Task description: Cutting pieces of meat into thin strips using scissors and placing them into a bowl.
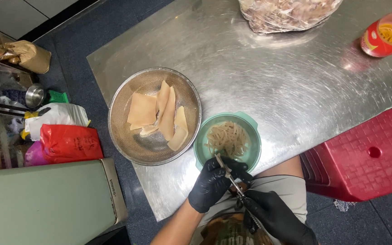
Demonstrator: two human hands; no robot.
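Both my hands wear black gloves at the near edge of a steel table [268, 77]. My right hand [275, 215] grips a pair of scissors [237, 183] whose blades point up toward a green bowl [253, 131]. My left hand [214, 181] pinches a thin pale strip [221, 162] at the blades, just over the bowl's near rim. The bowl holds a heap of thin pale cut strips [227, 138]. To its left a metal mesh colander [123, 136] holds several flat beige sheets [159, 113].
A red plastic stool [364, 156] stands right of me. A clear bag of pale food [286, 13] and a red-labelled jar [384, 34] lie at the table's far side. On the left sit red and white bags [69, 143], a metal cup [35, 95] and a green-grey box [46, 199].
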